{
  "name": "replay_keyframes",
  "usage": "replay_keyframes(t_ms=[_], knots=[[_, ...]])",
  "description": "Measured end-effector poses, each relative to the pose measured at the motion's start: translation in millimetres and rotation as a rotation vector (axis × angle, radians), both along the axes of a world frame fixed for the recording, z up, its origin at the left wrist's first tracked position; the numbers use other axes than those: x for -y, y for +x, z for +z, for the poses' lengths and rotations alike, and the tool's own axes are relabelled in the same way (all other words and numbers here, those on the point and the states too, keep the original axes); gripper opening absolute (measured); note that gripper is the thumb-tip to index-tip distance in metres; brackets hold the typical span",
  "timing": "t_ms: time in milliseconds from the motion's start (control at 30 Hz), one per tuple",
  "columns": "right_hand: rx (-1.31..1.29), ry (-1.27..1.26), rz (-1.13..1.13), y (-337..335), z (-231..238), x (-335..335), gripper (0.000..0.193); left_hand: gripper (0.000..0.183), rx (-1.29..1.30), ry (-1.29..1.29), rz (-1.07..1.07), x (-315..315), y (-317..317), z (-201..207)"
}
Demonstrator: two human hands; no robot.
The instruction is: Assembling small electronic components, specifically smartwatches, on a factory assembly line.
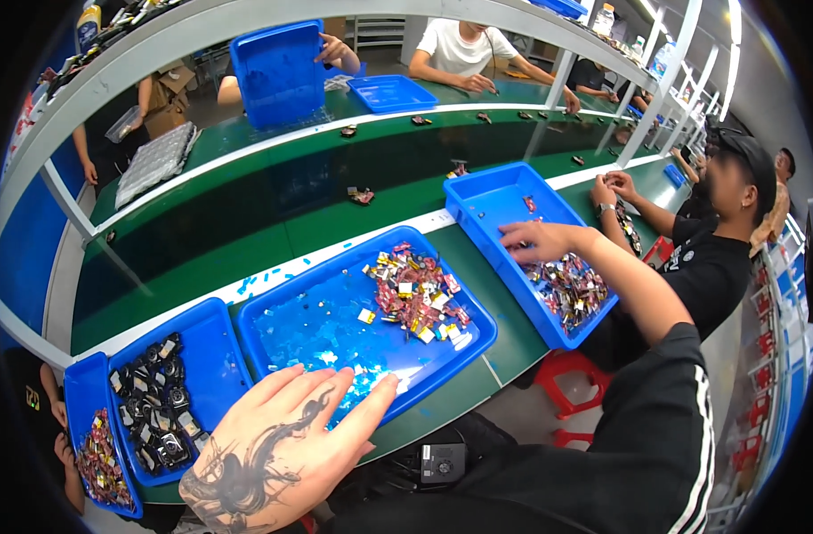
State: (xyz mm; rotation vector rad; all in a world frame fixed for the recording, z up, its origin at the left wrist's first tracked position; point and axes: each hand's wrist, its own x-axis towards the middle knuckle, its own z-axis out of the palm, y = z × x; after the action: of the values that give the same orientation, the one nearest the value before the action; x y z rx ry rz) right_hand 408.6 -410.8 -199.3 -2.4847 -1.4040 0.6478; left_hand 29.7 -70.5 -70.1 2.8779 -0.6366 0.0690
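Two trays of small parts sit under your hands, & mixing their contents is prob. the main risk. The right tray (511, 283) has its pile (574, 292) heaped in the near half; the middle tray (460, 363) has its own heap (415, 298) toward the far right corner, w/ blue scraps (286, 334) strewn over the left & near parts. A piece slipping from your fingers btwn trays could drop onto the table (493, 307) or into the wrong lot. Scraps could also cling to skin & get carried across. The right tray's near corner seems to reach the table's near edge, maybe past it (can't tell), so pressing there might tip it.

Your left hand (273, 445) is palm down over the middle tray's near left corner, fingers extended, slightly apart, nothing seen in it; can't tell if it touches the rim. Your right hand (549, 242) reaches in over the right tray's mid part, back up, fingers loosely bent toward the left rim; undersides hidden, so can't tell if it's pinching anything.
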Motion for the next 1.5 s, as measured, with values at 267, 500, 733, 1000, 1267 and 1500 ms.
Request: replay_keyframes(t_ms=[267, 500, 733, 1000, 1267, 1500], knots=[[-0.144, -0.371, 0.025, -62.1, 55.3, 46.4, 0.08, 0.056, -0.019, 0.007, 0.061, 3.8, 11.7, 1.9], [0.226, -0.258, 0.317, -36.3, -26.9, 177.7, 0.112, 0.045, 0.433, -0.022, 0.068, 1.5, -2.3, -27.8], [0.102, -0.038, -0.197, -96.1, -21.3, 73.3, 0.087, 0.039, 0.38, -0.112, 0.077, 32.8, 22.4, -114.1], [-0.041, 0.205, -0.297, -107.6, -12.8, 41.1, 0.048, 0.038, 0.744, -0.204, 0.115, 27.1, 13.5, -83.9], [0.062, 0.184, -0.412, -83.1, 1.0, 24.9, 0.039, 0.045, 0.118, -0.01, 0.027, -7.7, 9.7, -20.6], [-0.375, 0.452, -0.679, -62.0, 9.5, 47.8, 0.031, 0.056, 0.04, 0.047, 0.046, 3.0, 0.9, -1.8]])
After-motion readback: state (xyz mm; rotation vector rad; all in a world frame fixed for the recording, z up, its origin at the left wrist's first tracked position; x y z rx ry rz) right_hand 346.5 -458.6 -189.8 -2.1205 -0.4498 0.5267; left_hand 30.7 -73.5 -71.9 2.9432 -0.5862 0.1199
